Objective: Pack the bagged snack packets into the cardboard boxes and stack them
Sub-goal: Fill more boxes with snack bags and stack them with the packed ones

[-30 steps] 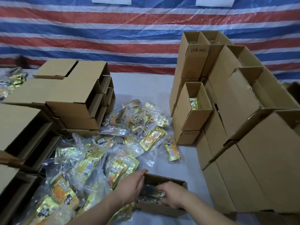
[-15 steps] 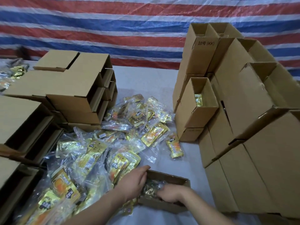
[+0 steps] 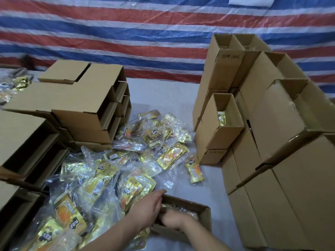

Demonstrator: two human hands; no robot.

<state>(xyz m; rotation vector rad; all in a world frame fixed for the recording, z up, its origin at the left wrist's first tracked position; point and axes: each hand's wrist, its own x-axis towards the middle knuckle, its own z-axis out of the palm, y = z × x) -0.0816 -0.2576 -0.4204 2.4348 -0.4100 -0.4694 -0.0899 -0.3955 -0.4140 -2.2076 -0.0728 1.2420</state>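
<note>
Both hands reach into a shallow brown cardboard box (image 3: 203,212) on the grey table (image 3: 163,95). The left hand (image 3: 148,209) curls over its near rim; the blurred right hand (image 3: 174,219) presses gold packets inside, its grip unclear. Clear-bagged gold snack packets (image 3: 108,178) lie heaped just left; stacked brown boxes (image 3: 272,142) stand right.

An open brown box (image 3: 204,212) lies flat around the fingers, gold packets (image 3: 181,210) inside. Loose clear-bagged gold packets (image 3: 112,178) sprawl left of them. Stacked boxes (image 3: 272,142) stand right.
</note>
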